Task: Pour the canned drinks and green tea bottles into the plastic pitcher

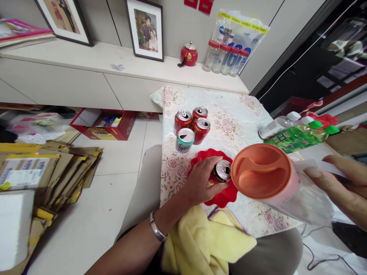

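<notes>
Fingers of left hand (197, 183) curled, pinching can (223, 170) against thumb over red dish (226, 196), toward near edge of table (219, 101). Right hand (341, 187) gripped pitcher (305, 194). Judged essential: can steady, orange lid (259, 181) clear of rim.

Framed photos (148, 32) on white ledge (100, 61), red pot (188, 56), red-lidded glass jars (224, 60), cardboard pile (65, 164)

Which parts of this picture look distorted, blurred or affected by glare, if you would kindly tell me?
Head view: wide-angle stretching tilts the left picture frame; the right hand looks soft and enlarged near the edge; small highlights show on the can lids and bracelet; the floor has a pale sheen.
</notes>
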Available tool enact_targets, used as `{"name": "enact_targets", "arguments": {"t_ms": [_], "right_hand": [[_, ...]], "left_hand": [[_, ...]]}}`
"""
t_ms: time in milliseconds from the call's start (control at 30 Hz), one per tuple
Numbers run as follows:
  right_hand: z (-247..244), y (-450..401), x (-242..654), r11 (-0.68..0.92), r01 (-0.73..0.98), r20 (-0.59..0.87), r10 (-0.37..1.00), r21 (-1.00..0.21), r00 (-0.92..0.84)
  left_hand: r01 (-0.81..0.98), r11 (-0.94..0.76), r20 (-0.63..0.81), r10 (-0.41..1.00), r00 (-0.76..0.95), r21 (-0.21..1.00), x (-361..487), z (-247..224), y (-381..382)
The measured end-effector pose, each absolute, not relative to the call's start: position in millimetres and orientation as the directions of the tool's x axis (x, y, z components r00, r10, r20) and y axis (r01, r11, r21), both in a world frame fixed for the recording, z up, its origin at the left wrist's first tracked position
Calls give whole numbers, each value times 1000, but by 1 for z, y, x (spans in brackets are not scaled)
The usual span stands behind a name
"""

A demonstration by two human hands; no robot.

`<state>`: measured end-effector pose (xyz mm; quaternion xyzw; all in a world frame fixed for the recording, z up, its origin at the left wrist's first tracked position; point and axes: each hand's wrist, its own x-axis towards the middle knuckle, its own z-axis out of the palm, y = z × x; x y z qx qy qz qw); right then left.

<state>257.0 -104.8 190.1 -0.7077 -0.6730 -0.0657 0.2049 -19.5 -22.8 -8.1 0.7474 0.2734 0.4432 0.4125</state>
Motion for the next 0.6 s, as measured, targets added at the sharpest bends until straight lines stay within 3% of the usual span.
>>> {"name": "enact_targets", "arguments": {"t_ms": [333, 600], "right_hand": [[193, -103, 256, 8, 980, 369, 927, -200, 68], [190, -106, 260, 39, 993, 372, 928, -112, 5]], "left_hand": [[28, -513, 445, 770, 458, 858, -19, -9, -22], [25, -529, 463, 764, 449, 848, -19, -9, -22]]}}
